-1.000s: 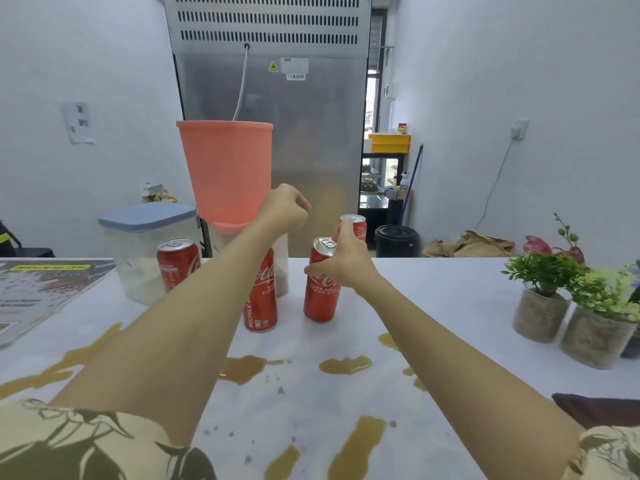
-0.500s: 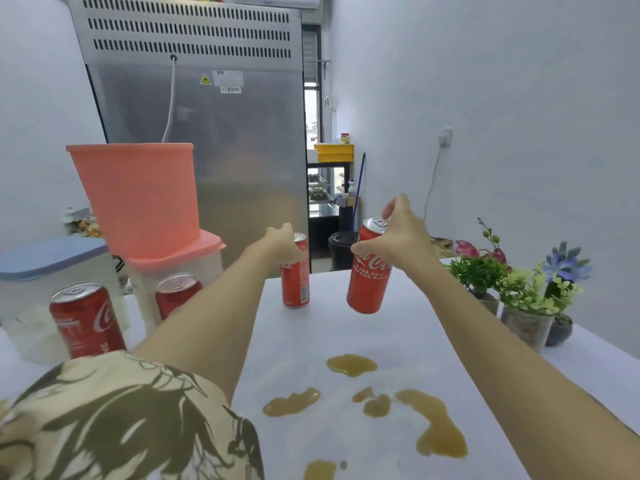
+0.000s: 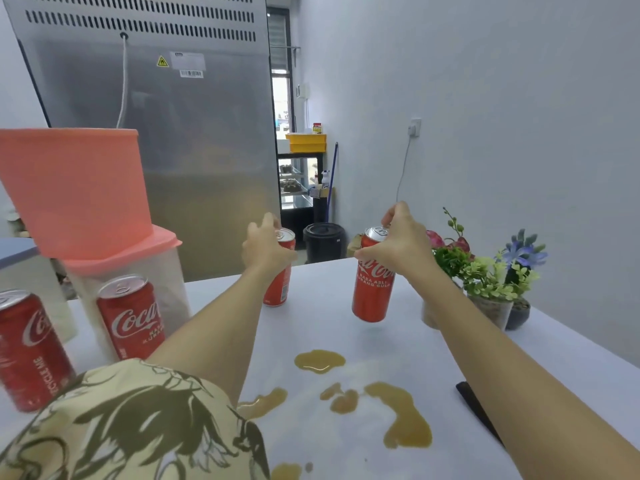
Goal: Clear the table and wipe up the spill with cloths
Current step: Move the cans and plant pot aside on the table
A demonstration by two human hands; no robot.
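My right hand (image 3: 398,242) grips a red cola can (image 3: 372,289) by its top rim and holds it tilted, just above the white table (image 3: 225,292). Curled round the upper part of a second red can (image 3: 280,282), my left hand (image 3: 265,249) is on that can where it stands at the table's far edge. Two more red cans stand at the left, one (image 3: 130,317) in front of the lidded tub and one (image 3: 27,348) nearest me. Brown spill puddles (image 3: 405,415) lie on the table between my arms. A dark cloth (image 3: 478,414) shows partly behind my right forearm.
A pink tub (image 3: 76,188) sits upside down on a pink-lidded container (image 3: 162,271) at the left. Potted artificial plants (image 3: 491,275) stand at the table's right edge. A steel fridge (image 3: 180,140) and a black bin (image 3: 323,240) are beyond the table.
My right hand has lifted its can off the table and carried it to the right. My left hand has moved from a raised fist onto the far can.
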